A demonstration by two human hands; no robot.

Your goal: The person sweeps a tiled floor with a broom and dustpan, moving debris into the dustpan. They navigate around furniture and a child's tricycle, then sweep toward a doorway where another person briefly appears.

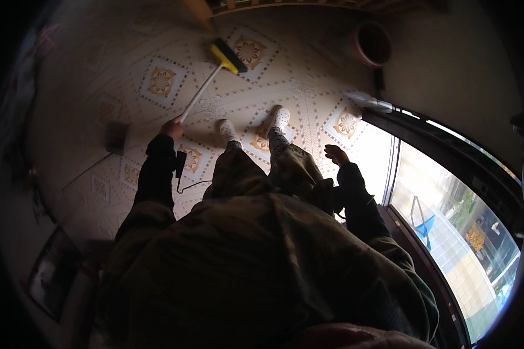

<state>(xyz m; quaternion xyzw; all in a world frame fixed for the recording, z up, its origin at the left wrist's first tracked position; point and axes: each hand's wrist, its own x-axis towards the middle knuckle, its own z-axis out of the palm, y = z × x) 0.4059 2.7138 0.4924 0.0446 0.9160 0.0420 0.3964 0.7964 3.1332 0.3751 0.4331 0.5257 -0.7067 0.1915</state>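
Observation:
My left hand (172, 129) grips the upper end of a pale broom handle (202, 92). The handle slants forward to a yellow broom head (224, 58) with dark bristles (229, 55), over the patterned floor (253, 94) ahead of my feet. Out to the right, my right hand (336, 155) holds nothing, its fingers partly spread, close to the bright doorway. Between the hands are my white perforated clogs (280, 117). A small black device (180, 163) on a cord is at my left wrist.
A dustpan-like dark piece with a long thin handle (86, 173) lies at left. A reddish bucket (372, 44) stands by the wall, front right. Wooden slatted furniture (288, 4) is at the far edge. At right, a glass door (445, 235) shows paving and a blue object (425, 227) outside.

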